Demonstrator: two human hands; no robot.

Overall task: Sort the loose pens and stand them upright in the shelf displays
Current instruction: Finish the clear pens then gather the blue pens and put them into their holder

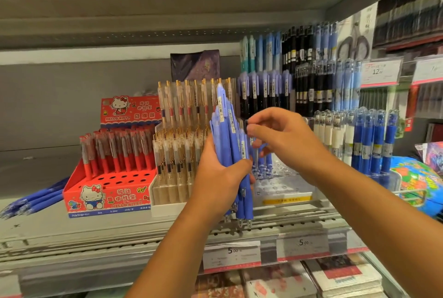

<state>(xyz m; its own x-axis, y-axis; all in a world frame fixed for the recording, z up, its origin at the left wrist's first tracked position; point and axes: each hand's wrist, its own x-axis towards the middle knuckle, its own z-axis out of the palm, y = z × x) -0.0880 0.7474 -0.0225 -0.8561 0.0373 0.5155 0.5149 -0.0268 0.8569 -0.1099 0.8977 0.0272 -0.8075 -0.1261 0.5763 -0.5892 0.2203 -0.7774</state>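
Note:
My left hand [221,178] grips a bundle of several periwinkle-blue pens [226,134], tips pointing down, in front of the shelf. My right hand [282,139] pinches the top of one pen [254,151] that stands just right of the bundle, over a clear tiered display [282,187] with empty holes. The upper rows of that display hold more blue pens [266,86] standing upright. A loose pile of the same blue pens [36,199] lies flat on the shelf at far left.
A red cartoon-cat pen box [107,192] with red pens stands left of a beige display [177,144] of clear gold-clip pens. Black and blue pens [318,82] fill racks to the right. Price tags [231,254] line the shelf edge. Notebooks lie on the shelf below.

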